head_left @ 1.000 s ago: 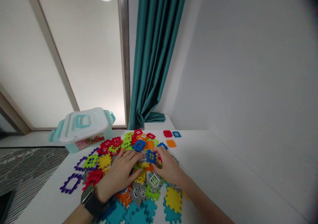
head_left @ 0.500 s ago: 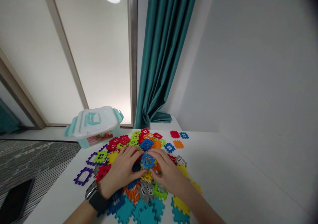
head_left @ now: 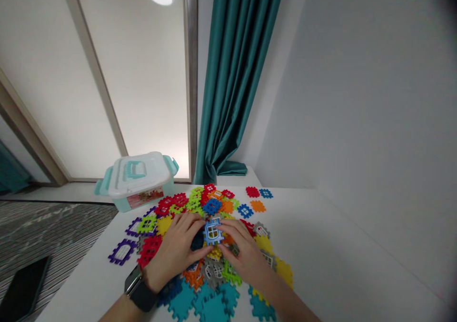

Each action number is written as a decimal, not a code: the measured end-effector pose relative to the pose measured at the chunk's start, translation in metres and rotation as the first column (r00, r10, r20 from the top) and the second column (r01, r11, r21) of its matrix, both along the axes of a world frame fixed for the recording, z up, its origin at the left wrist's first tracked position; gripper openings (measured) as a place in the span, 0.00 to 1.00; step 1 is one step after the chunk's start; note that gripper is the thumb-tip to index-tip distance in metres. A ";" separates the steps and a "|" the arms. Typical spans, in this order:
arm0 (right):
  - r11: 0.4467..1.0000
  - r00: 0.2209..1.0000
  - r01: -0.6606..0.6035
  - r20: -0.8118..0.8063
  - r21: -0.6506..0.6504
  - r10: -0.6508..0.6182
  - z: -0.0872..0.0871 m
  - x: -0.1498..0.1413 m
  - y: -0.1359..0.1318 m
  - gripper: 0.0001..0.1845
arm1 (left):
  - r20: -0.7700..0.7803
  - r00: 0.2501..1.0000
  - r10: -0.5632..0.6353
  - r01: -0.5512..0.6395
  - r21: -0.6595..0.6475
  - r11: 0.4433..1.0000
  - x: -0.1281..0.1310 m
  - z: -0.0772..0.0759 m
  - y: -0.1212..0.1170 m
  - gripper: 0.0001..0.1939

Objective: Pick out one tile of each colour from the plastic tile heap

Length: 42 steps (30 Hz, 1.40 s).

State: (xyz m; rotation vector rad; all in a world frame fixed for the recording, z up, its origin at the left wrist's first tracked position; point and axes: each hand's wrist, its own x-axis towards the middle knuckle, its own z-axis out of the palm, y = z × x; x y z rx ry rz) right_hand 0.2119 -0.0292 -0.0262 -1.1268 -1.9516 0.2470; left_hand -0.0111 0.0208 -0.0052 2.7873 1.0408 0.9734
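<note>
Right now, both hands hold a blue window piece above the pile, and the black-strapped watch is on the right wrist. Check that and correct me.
The wrist is wrong: the head view shows the black-strapped watch on the left hand's side. The rest stands: that hand and the right hand hold the blue window piece above the pile.

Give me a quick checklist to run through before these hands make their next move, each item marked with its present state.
- Left hand at the blue window piece: ok, fingertips at its side.
- Right hand at the opposite side of that piece: ok.
- Blue window piece locked to another piece: cannot tell, the hands and pile crowd it.
- Space under the hands free of loose pieces: not ok, they are over the pile.
- Lid on the storage box: ok.
- Storage box away from both hands: ok.
</note>
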 end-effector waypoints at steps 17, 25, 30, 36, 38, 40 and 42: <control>0.999 1.000 0.007 -0.028 0.046 -0.006 0.002 0.007 0.003 0.20 | -0.007 0.997 -0.075 0.075 0.015 0.997 -0.004 0.001 0.000 0.12; 0.997 0.998 -0.055 -0.015 -0.061 0.054 0.007 0.012 0.001 0.15 | 0.037 0.994 -0.099 0.100 -0.009 0.995 -0.004 0.002 0.000 0.19; 0.991 0.997 -0.075 0.001 -0.111 0.076 0.008 0.014 0.001 0.16 | 0.008 0.990 -0.139 0.139 -0.028 0.990 -0.004 0.002 -0.003 0.31; 0.996 0.997 -0.066 0.043 -0.066 0.069 0.011 0.013 0.000 0.15 | 0.075 0.990 -0.123 0.126 -0.045 0.991 -0.001 -0.002 -0.002 0.28; 0.997 0.996 -0.058 0.059 -0.050 0.061 0.012 0.012 -0.002 0.16 | 0.111 0.989 -0.102 0.107 -0.041 0.993 0.000 -0.004 -0.002 0.28; 0.998 0.996 -0.051 0.074 -0.039 0.053 0.012 0.010 -0.004 0.19 | 0.145 0.986 -0.082 0.088 -0.034 0.996 0.001 -0.006 -0.002 0.27; 0.998 0.995 -0.046 0.088 -0.031 0.049 0.010 0.009 -0.006 0.21 | 0.167 0.984 -0.060 0.066 -0.029 0.997 0.002 -0.007 -0.003 0.27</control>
